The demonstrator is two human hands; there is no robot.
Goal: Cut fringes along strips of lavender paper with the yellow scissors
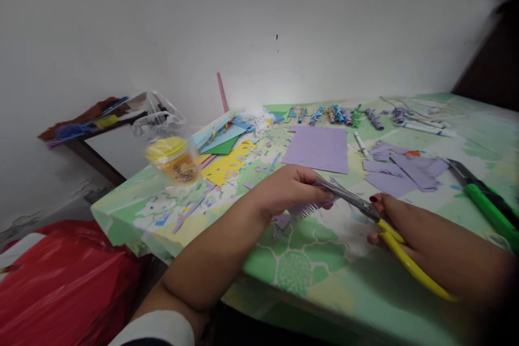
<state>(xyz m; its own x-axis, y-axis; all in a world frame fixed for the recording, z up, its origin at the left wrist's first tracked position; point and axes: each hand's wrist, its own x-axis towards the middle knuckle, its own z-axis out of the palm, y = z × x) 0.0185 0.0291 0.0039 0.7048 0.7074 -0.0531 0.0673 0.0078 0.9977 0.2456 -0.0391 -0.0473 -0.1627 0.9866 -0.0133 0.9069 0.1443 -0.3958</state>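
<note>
My left hand (295, 192) is closed on a small piece of purple paper (304, 211) whose lower edge is cut into a fine fringe. The metal blades of yellow-handled scissors (409, 262) reach to the fingers of my left hand, near the paper's top edge. My right hand (389, 221) is closed around the scissors by the pivot and upper handle. Behind both hands lies a flat purple sheet (318, 148). Purple paper scraps (405, 170) are spread to its right, beside a white marker (360, 144).
A floral-covered table (324, 292) holds a yellow-lidded tub (172, 159), coloured paper sheets (225, 143) and small scraps at left. Curled paper pieces (336, 113) line the back. Green-handled scissors (490, 211) lie at right. A red plastic bag (77, 281) is at lower left.
</note>
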